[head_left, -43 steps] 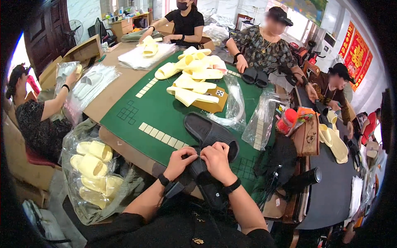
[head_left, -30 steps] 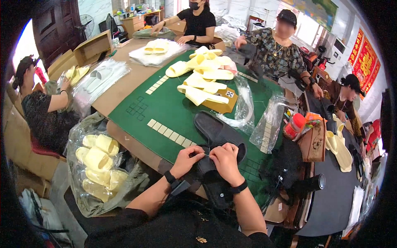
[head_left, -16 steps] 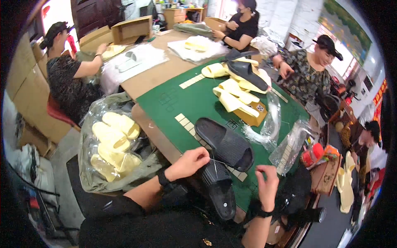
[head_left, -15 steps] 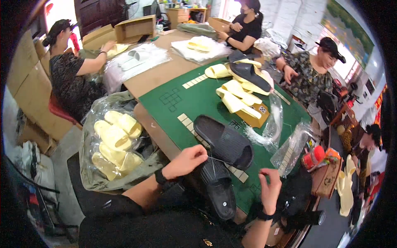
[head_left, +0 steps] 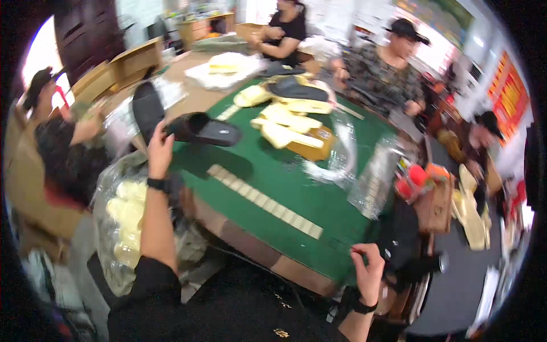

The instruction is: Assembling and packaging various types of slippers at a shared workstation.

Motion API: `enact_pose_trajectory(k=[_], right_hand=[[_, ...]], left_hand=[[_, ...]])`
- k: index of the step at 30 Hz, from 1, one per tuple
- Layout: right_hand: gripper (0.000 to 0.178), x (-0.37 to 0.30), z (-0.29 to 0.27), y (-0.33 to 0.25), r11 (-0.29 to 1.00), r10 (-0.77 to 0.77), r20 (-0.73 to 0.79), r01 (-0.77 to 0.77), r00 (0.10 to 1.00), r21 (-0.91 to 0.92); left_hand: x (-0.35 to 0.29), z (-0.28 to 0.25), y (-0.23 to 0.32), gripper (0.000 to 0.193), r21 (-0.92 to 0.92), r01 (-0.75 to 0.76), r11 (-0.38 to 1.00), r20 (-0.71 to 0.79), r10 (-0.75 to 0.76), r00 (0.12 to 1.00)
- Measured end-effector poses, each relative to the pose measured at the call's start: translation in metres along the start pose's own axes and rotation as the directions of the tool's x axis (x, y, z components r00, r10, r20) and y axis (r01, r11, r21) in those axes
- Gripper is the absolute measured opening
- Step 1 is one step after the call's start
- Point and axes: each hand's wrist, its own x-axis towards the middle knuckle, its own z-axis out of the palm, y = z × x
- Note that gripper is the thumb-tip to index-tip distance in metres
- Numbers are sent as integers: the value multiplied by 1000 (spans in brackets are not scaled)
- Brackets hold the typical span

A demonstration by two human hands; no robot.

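My left hand [head_left: 160, 149] is raised over the table's left side, its fingers closed on a pair of black slide sandals [head_left: 213, 132] that splay apart above it. My right hand [head_left: 369, 272] is near the front right edge of the green mat [head_left: 273, 228], thumb and fingers drawn together; whatever might be between them is too small to tell. Between my hands lies a row of pale tiles [head_left: 265, 200] printed on the mat. Farther back, several yellow slides [head_left: 288, 122] are heaped around a small brown box [head_left: 310, 145], with a black slide [head_left: 299, 90] on top.
Clear plastic bags [head_left: 373, 176] lie on the mat's right side. An open bag of yellow slides [head_left: 126, 214] stands at my left. A wooden box [head_left: 434, 205] and red-lidded jar [head_left: 419, 174] stand at the right. Several other people sit around the table.
My left hand has lifted the black slides off the mat and carried them left and away from me. My right hand stays near the front edge. The view has shifted right.
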Motion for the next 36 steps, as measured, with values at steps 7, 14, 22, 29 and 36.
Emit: enact_pose_trajectory(k=[7,14,22,29,36], right_hand=[[16,-33,-32,-5,998,3,-78,-8,997,-66],[22,-62,-86,-13,969,-19,-132,-15,991,-247],[16,-61,-230,-19,875,-37,-436,-182,899,-449],[45,58,-366,83,681,-174,-353,-147,919,-718],[95,174,-368,211,330,216,-153,-219,964,-918]], left_hand=[[-84,72,-1,32,-193,-86,977,422,162,892],[-227,97,130,25,-404,33,914,780,325,535],[-276,110,151,19,-472,-155,868,743,486,460],[-285,115,156,14,-412,-216,885,680,457,573],[-287,111,152,15,-387,-222,895,653,436,619]])
